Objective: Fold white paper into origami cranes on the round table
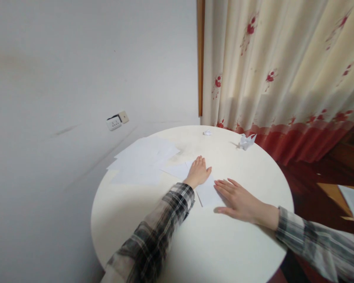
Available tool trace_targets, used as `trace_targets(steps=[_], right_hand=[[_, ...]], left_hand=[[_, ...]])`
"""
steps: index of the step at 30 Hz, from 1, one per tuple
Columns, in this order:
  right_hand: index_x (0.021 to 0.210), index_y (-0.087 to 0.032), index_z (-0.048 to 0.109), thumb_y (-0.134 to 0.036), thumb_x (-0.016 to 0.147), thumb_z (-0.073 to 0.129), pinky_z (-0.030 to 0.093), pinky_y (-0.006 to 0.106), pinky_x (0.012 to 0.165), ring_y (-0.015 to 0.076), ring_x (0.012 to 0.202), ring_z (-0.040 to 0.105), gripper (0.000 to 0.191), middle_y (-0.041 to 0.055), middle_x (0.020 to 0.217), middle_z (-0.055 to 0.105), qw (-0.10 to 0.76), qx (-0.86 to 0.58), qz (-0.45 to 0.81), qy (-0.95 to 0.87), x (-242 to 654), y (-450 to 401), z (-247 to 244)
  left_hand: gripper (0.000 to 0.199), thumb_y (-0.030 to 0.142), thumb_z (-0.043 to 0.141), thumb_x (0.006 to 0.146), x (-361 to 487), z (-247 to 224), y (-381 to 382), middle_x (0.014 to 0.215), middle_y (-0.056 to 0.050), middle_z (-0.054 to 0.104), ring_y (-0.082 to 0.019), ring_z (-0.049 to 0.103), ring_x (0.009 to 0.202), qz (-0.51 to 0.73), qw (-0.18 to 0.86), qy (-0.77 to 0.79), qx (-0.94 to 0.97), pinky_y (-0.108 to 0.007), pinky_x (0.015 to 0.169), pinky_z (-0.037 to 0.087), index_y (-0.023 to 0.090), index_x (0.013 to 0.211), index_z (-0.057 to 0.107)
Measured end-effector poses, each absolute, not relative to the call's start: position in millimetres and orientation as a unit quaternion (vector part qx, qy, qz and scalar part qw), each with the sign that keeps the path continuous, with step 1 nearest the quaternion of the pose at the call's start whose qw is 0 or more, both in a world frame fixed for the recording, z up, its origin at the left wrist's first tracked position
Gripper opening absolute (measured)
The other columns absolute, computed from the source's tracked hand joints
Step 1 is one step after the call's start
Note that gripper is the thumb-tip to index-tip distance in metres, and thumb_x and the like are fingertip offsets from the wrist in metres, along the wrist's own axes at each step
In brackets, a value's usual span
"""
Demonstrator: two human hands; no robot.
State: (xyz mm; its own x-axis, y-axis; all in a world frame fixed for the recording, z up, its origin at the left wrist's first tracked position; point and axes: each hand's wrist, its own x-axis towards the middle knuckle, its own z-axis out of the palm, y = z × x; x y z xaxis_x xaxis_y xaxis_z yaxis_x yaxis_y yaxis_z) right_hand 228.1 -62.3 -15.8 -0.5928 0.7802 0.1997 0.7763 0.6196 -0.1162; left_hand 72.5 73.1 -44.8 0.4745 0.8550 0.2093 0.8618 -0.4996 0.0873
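A white sheet of paper [209,193] lies on the round white table [129,220], partly under both hands. Its left part sticks out beyond my left wrist, and a dark edge line shows near its lower left side. My left hand [198,171] rests flat on the paper's upper part, fingers close together and stretched forward. To the right, my right hand [238,199] lies palm down at the paper's right edge, fingers stretched toward the left and thumb apart. Neither hand grips anything.
Several loose white sheets [144,157] overlap at the table's left. A small folded paper piece [207,133] sits at the far edge, and a larger folded paper shape [247,142] at the far right. Behind are a wall socket [114,123] and a flowered curtain [253,70].
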Motion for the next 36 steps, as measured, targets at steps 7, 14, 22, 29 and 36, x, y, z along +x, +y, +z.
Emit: trace_targets(steps=[7,14,22,29,36], right_hand=[[0.098,-0.010,0.059,-0.029,0.083,0.045,0.042,0.036,0.082,0.0252,0.095,0.057,0.028,0.0164,0.101,0.063,0.111,-0.446,-0.073,-0.885,211.2,-59.3,-11.3],[0.070,-0.017,0.057,-0.032,0.087,0.036,0.035,0.026,0.056,0.0160,0.060,0.055,0.031,0.0043,0.064,0.060,0.225,-0.580,-0.044,-0.781,222.3,-47.6,-18.9],[0.083,-0.016,0.058,-0.034,0.072,0.053,0.042,0.026,0.055,0.0175,0.064,0.056,0.022,0.0037,0.076,0.065,0.506,-0.606,0.250,-0.561,250.8,-14.0,-32.6],[0.096,-0.016,0.060,-0.028,0.067,0.057,0.048,0.031,0.072,0.0237,0.090,0.060,0.032,0.0072,0.102,0.065,0.571,-0.518,0.443,-0.458,248.7,-23.8,-31.2],[0.071,-0.019,0.054,-0.034,0.067,0.060,0.041,0.025,0.053,0.0165,0.062,0.054,0.017,0.0003,0.066,0.060,0.530,-0.605,0.310,-0.507,275.0,-23.0,-40.3]], left_hand=[[0.039,0.030,0.032,0.092,68.7,-30.7,63.3,0.132,-0.011,0.045,-0.019,0.036,0.125,-0.346,-0.021,-0.386,-0.855,-0.037,0.105,0.029,0.013,0.125,0.040],[0.022,0.018,0.034,0.089,33.7,-21.0,41.6,0.103,-0.009,0.056,-0.019,0.050,0.101,-0.592,-0.013,-0.362,-0.720,-0.038,0.091,0.040,0.016,0.105,0.049],[0.017,0.011,0.040,0.084,27.9,-21.1,11.0,0.089,-0.005,0.061,-0.017,0.056,0.088,-0.358,-0.018,-0.264,-0.896,-0.032,0.080,0.046,0.017,0.095,0.052],[0.041,0.031,0.045,0.088,28.4,-30.9,13.5,0.134,-0.009,0.044,-0.018,0.038,0.125,-0.213,-0.018,-0.285,-0.935,-0.034,0.104,0.033,0.017,0.126,0.040],[0.037,0.038,0.038,0.091,18.0,-33.9,19.3,0.126,-0.006,0.053,-0.017,0.045,0.120,-0.162,-0.014,-0.242,-0.956,-0.032,0.103,0.034,0.018,0.118,0.052]])
